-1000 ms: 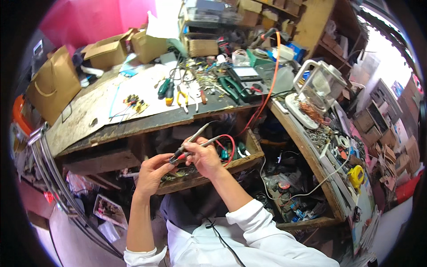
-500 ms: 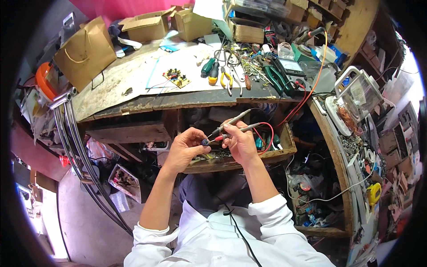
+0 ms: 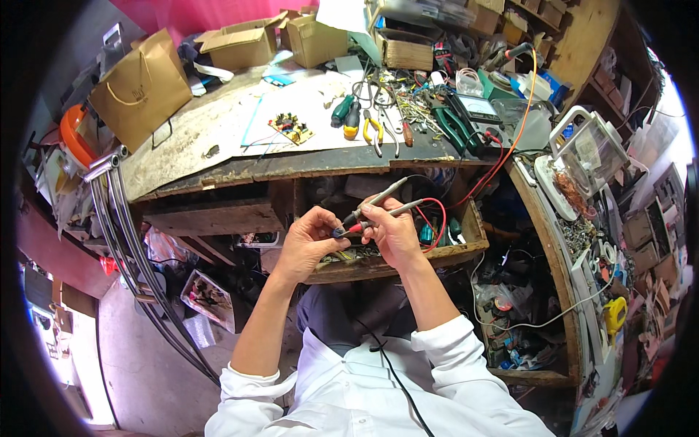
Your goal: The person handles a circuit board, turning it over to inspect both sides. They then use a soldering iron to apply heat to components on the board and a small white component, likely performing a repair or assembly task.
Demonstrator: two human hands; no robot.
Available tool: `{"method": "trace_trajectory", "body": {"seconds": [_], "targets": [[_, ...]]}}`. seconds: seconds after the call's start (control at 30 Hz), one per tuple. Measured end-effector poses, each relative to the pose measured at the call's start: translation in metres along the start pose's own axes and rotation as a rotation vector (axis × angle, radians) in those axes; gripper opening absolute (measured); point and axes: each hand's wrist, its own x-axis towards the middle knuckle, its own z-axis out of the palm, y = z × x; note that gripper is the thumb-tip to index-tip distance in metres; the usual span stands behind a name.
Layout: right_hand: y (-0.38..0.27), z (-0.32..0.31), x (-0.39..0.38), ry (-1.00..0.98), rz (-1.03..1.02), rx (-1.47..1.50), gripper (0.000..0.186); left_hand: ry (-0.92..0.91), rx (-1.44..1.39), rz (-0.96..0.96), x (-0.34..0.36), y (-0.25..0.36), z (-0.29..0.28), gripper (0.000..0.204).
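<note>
Between the thumb and fingers of my left hand (image 3: 309, 244) is a small dark blue round component (image 3: 338, 232). My right hand (image 3: 394, 231) grips two multimeter probes together, one black-tipped probe (image 3: 380, 197) and one red-tipped probe (image 3: 393, 212). Their tips meet the component or lie very close to it; contact is too small to make out. From the red probe a red lead loops down and runs to the right. Both hands hover over an open wooden drawer (image 3: 357, 272) holding small parts and green-handled tools.
On the bench (image 3: 175, 166) lie a circuit board (image 3: 293, 129), screwdrivers (image 3: 342, 109), yellow-handled pliers (image 3: 372, 130) and green-handled cutters (image 3: 453, 130). An analog multimeter (image 3: 478, 109) stands behind the cutters. Bent metal tubes (image 3: 131, 247) rise at the left; a cluttered shelf is at the right.
The probe tips have moved in closer to the blue component. Both hands have otherwise hardly moved, and the view has shifted slightly.
</note>
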Motion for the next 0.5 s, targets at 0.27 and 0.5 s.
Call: {"method": "trace_trajectory", "body": {"seconds": [0.27,0.5], "targets": [[0.0003,0.0023,-0.0015,-0.007,-0.018,0.023,0.011,0.004,0.015,-0.015,-0.0009,0.0015,0.0001,0.034],[0.003,0.0004,-0.0001,0.002,-0.041,0.006,0.01,0.062,0.048,0.018,-0.002,0.006,0.008,0.032]]}}
